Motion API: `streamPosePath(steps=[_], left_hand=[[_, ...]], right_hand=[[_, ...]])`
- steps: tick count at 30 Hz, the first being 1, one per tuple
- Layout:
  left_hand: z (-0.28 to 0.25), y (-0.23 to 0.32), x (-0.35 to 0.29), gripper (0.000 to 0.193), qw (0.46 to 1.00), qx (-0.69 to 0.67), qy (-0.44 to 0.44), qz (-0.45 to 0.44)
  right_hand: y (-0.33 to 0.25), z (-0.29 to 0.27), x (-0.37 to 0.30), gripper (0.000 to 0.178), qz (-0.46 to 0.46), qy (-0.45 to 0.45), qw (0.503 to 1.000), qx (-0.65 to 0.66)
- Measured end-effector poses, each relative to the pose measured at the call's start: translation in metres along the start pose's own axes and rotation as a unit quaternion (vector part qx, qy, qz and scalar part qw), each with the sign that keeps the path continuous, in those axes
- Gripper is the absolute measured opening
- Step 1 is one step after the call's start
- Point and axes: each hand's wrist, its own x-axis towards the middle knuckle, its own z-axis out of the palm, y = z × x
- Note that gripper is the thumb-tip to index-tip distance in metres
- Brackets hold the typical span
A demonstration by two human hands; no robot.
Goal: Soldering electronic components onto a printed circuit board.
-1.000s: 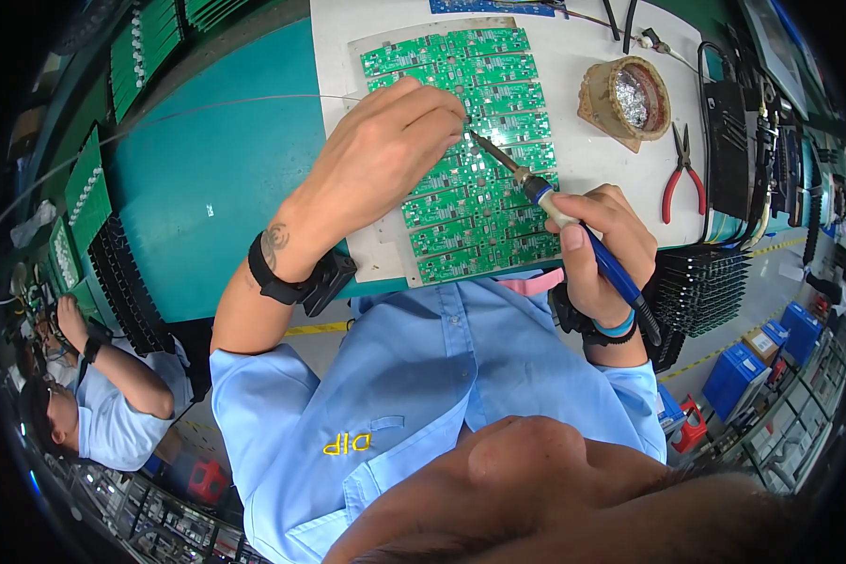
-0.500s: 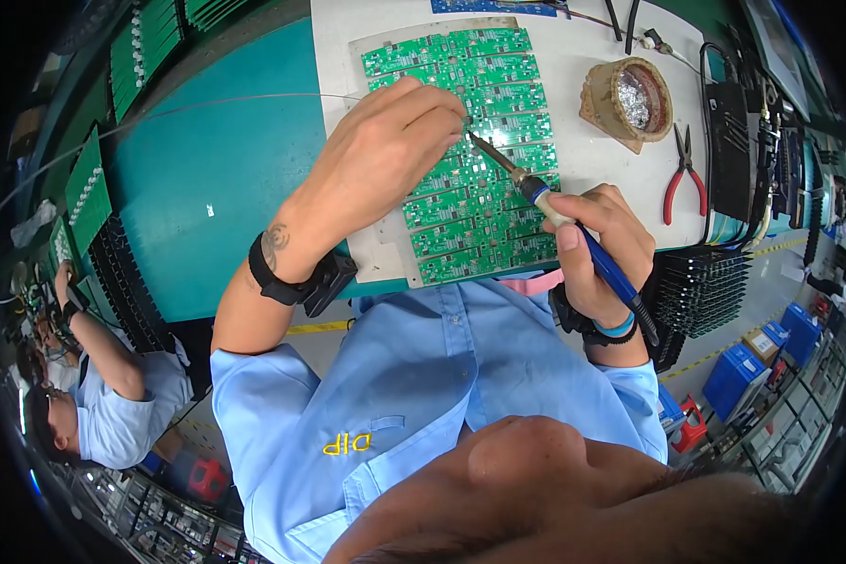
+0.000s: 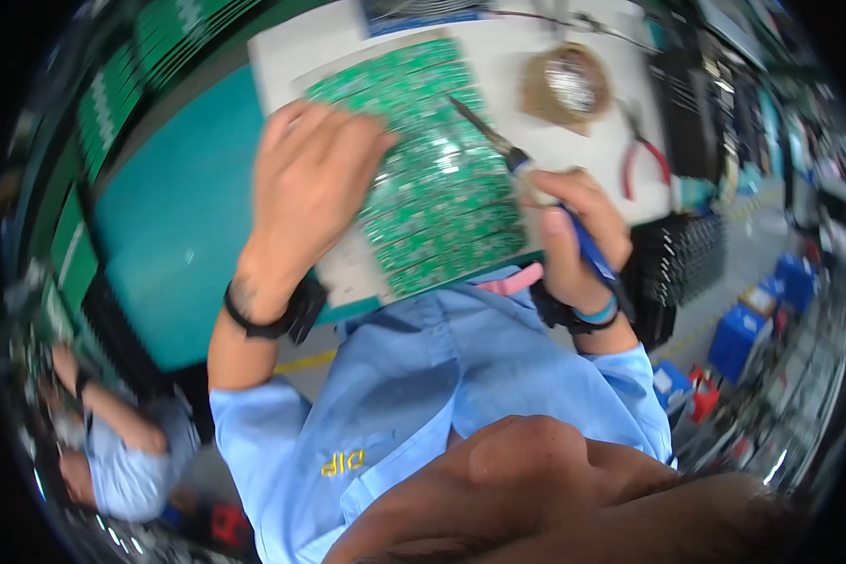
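Observation:
A panel of green circuit boards (image 3: 442,183) lies on a pale plate (image 3: 352,263). My right hand (image 3: 583,230) grips a soldering iron (image 3: 515,158) by its blue-and-white handle; the tip points at the panel's upper part, and contact cannot be judged. My left hand (image 3: 315,179) is over the panel's left edge, fingers curled together. Half a second ago a thin solder wire ran into these fingers; motion blur hides it now. Right of the panel stands a round brown pot (image 3: 536,92) with shiny metal inside.
Red-handled pliers (image 3: 629,172) lie on the white surface beyond the pot. A teal mat (image 3: 179,226) covers the left side. Black racks (image 3: 691,254) stand at the right edge, and blue bins (image 3: 738,340) are on the floor. A co-worker (image 3: 141,451) works at far left.
My left hand has moved left, away from the iron's tip. The iron's tip has shifted up the panel. The whole view has shifted and blurred.

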Motion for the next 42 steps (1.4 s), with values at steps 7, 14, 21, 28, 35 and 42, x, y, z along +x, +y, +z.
streamPosePath(steps=[7,14,21,28,35,42], left_hand=[[-0.010,0.037,-0.012,0.012,0.951,-0.286,-0.082,-0.088],[-0.004,0.049,-0.015,0.012,0.930,-0.349,-0.102,-0.049],[-0.024,0.048,-0.002,0.025,0.955,-0.259,-0.142,-0.024],[-0.045,0.009,0.001,0.058,0.825,-0.512,0.138,-0.194],[-0.023,0.000,-0.019,0.057,0.680,-0.627,0.182,-0.333],[-0.025,0.055,-0.006,0.023,0.944,-0.247,-0.178,-0.131]], right_hand=[[-0.011,0.031,0.011,0.046,-0.053,0.032,0.988,0.138],[-0.020,0.043,0.002,0.049,-0.054,0.069,0.982,0.169],[-0.018,0.034,-0.005,0.051,-0.056,0.077,0.984,0.152],[-0.010,0.023,-0.014,0.050,-0.031,0.084,0.986,0.143],[-0.009,0.021,-0.004,0.047,-0.104,0.107,0.982,0.112],[-0.005,0.017,0.002,0.044,-0.139,0.097,0.981,0.089]])
